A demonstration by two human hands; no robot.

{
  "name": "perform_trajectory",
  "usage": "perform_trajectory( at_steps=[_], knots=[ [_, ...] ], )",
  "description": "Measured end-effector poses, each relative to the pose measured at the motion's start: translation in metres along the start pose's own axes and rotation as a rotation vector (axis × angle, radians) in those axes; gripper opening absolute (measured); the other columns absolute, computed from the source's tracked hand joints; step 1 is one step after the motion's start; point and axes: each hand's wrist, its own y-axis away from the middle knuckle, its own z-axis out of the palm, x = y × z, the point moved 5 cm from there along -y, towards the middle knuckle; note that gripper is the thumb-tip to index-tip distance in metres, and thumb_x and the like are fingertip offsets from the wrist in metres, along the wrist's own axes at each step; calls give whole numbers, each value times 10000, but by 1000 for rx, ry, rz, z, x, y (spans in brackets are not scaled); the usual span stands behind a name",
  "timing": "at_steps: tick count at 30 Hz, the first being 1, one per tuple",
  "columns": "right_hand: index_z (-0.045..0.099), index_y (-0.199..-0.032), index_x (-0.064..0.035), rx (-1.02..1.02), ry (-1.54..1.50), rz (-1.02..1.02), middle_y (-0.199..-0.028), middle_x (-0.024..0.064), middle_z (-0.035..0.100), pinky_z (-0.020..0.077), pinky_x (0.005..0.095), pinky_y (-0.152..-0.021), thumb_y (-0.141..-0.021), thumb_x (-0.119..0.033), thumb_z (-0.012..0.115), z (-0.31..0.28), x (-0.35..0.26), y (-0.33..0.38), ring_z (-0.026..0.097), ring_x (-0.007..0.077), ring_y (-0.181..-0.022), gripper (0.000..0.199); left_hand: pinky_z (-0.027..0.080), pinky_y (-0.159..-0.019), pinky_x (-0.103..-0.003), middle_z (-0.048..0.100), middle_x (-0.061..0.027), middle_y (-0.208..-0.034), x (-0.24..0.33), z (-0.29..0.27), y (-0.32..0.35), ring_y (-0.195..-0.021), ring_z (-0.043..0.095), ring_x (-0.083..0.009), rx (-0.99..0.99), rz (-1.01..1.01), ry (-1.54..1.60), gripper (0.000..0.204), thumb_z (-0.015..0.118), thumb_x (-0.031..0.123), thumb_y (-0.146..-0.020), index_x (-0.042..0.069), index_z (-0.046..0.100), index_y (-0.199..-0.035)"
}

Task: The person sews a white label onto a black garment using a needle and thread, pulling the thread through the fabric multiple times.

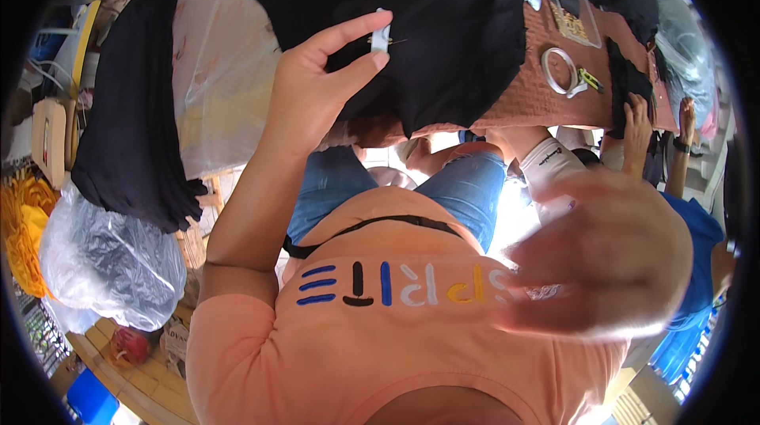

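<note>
Black cloth (pixel 443 21) covers a brown table (pixel 554 100). Left hand (pixel 313 89) pinches a small white tag (pixel 381 36) against it. Right hand (pixel 609 255) is blurred; its grip cannot be told.

The setting presents as a small garment or tailoring workshop. The main evidence is a work table (pixel 554 104) covered in a rust-coloured cloth, with black fabric (pixel 443 37) heaped across it. On the table, beside the fabric, lie a roll of clear tape (pixel 558 69), a small yellow-green cutter (pixel 590 79) and a clear phone case (pixel 571 5). To the left of the table, a stack of folded black cloth (pixel 131 108) hangs over a bulging clear plastic bag (pixel 111 259). At the table's right end, another person's hand (pixel 636 120) rests on a black scrap of fabric.
</note>
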Motion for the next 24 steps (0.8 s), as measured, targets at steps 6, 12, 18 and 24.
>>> perform_trajectory(
  at_steps=[6, 12, 18, 24],
  knots=[
    [633, -999, -38, -48, -23, 43, -907, 105, 607, 480, 346, -666, -756, -67, 660, -5, -1, 6, 608, 252, -812, 247, 441, -899, -225, 641, -54, -1143, 4, 11, -8, -1012, 576, -85, -7, -33, 125, 346, 662, 13, -817, 22, 635, -1162],
    [622, -1025, -36, -145, -83, 21, -921, 116, 609, 481, 364, -681, -761, -80, 654, -2, 16, -3, 607, 272, -827, 270, 441, -893, -219, 645, -57, -1131, 9, 11, -11, -999, 576, -86, -12, -34, 56, 338, 647, 20, -822, 20, 636, -1160],
    [612, -1050, -34, -235, -144, -7, -935, 126, 611, 482, 381, -696, -765, -93, 648, 6, 34, -23, 606, 293, -843, 293, 439, -911, -243, 658, -77, -1119, 2, 2, -11, -1008, 590, -109, 11, -8, 10, 349, 659, 46, -812, 31, 639, -1160],
    [602, -1075, -33, -252, -166, -74, -949, 137, 612, 483, 399, -711, -770, -106, 642, 23, 53, -51, 606, 313, -858, 317, 443, -916, -230, 619, -58, -1173, 6, 6, -7, -1027, 569, -93, 19, -37, -40, 363, 646, -4, -830, 16, 612, -1190]
  ],
)
